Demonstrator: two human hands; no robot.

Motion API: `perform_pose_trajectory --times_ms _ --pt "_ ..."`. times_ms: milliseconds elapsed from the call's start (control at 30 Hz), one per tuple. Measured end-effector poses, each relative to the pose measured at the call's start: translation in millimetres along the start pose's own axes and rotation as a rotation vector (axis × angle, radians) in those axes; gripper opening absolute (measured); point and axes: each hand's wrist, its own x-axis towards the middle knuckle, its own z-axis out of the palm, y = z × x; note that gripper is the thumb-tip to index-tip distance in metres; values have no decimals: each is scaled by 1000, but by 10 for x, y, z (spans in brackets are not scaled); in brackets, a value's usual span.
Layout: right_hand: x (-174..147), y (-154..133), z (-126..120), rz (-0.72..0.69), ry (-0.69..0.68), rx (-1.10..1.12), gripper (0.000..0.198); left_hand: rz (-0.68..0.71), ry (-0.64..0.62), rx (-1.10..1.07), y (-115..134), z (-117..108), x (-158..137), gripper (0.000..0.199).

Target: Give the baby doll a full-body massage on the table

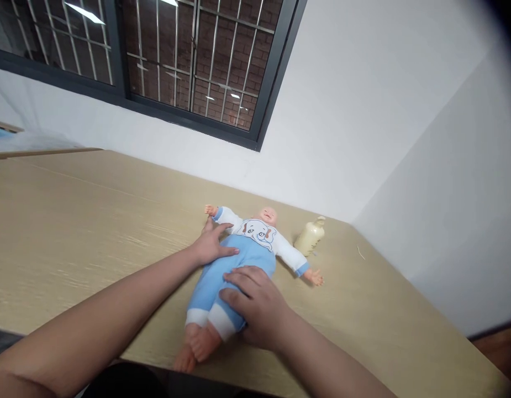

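Note:
A baby doll lies on its back on the table, head away from me. It wears a white and light blue outfit with an elephant face on the chest, and its bare feet point toward me. My left hand rests along its waist and arm on the left, fingers spread and thumb on the blue trousers. Over the doll's right-hand leg, my right hand is closed, its fingers curled across the blue cloth; its far underside is hidden. A cream-coloured bottle is beside the doll's outstretched arm, apart from both hands.
The wooden table meets a white wall at the back and right. A dark-framed window with metal bars is above it. A thin pale strand lies right of the bottle. Clear plastic shows at the far left.

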Motion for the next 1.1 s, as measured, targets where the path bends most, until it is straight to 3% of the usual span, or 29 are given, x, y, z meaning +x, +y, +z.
perform_pose_trajectory --times_ms 133,267,467,667,867,1100 --pt "19 -78 13 -73 -75 -30 71 -56 -28 -43 31 -19 6 102" --pt "23 -60 -7 -97 38 -61 50 -12 -49 -44 61 -37 19 100" --pt "-12 243 -121 62 309 -140 38 195 -110 103 135 -98 22 70" --pt "-39 516 -40 208 365 -43 35 397 -183 204 266 -128 5 61" --pt "-55 622 147 256 343 114 43 409 -225 209 306 -107 18 62" --pt "-24 469 50 237 407 85 30 339 -176 96 265 -101 5 62"
